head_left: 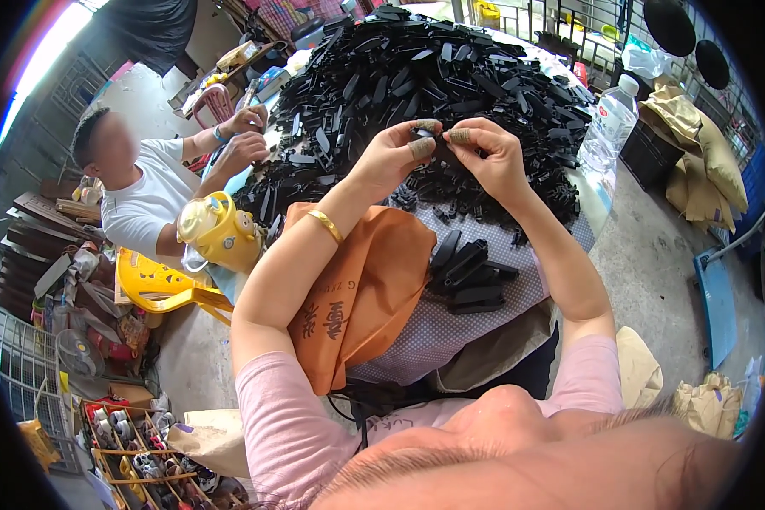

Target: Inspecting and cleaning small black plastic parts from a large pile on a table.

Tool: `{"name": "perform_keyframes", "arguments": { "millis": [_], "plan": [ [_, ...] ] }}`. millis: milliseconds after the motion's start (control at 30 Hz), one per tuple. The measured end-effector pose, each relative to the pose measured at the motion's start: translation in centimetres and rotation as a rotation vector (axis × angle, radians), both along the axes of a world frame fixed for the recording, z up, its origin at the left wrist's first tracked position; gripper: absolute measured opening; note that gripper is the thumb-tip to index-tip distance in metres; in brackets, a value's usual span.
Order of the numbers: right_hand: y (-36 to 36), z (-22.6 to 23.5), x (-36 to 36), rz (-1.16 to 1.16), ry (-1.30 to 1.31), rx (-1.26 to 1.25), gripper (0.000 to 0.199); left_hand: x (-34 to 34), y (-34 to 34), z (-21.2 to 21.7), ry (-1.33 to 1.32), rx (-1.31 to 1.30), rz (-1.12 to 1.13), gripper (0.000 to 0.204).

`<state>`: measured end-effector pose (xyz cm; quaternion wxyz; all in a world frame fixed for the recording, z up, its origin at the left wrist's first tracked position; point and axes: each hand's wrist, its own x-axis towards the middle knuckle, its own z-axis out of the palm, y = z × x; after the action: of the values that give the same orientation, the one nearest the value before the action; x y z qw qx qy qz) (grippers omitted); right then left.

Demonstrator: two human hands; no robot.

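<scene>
While I watch from afar, the desk (593,195) stretches across my view, most of it under a heap of black parts (425,64). A co-worker in a white shirt (149,208) sits at its left side. An orange sack (370,285) lies at the near side, below the left forearm; left of it stands a yellow jug (234,238), and at the right edge a clear bottle (608,127). Above the heap, my left hand (391,153) pinches a small dark piece (422,133), thumb and forefinger nearly closed; my right hand (489,157) meets it with bunched fingertips, its grip unclear.
</scene>
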<state>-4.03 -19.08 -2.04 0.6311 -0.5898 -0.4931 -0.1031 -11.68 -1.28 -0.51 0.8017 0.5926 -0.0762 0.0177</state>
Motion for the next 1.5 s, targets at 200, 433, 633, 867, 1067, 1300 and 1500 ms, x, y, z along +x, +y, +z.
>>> {"name": "perform_keyframes", "arguments": {
  "millis": [200,433,633,867,1067,1300,1500],
  "plan": [
    [-0.2,0.3,-1.2,-0.144,-0.159,0.014,0.017,-0.2,-0.4,0.0,0.018,0.003,0.017,0.034],
    [-0.5,0.7,-2.0,-0.34,-0.542,-0.053,0.031,-0.5,-2.2,0.5,-0.011,0.098,0.142,0.027],
    [0.1,0.6,-2.9,-0.129,-0.185,-0.035,0.021,-0.4,-2.9,0.0,-0.15,0.655,0.474,0.022],
    [0.1,0.0,-1.9,-0.238,-0.561,-0.273,0.012,-0.8,-3.7,0.3,-0.285,0.872,0.654,0.018],
    [0.3,-0.6,-2.4,-0.199,-0.651,-0.333,0.014,-0.6,-3.9,0.3,-0.214,0.885,0.768,0.021],
    [0.3,-0.1,-3.4,0.068,-0.384,-0.409,0.016,-0.2,-3.4,0.5,-0.183,0.899,0.934,0.027],
    [0.0,-0.5,-2.7,-0.095,-0.536,-0.648,0.013,-2.5,-4.7,1.5,-0.192,0.952,0.576,0.032]
  ]
}}
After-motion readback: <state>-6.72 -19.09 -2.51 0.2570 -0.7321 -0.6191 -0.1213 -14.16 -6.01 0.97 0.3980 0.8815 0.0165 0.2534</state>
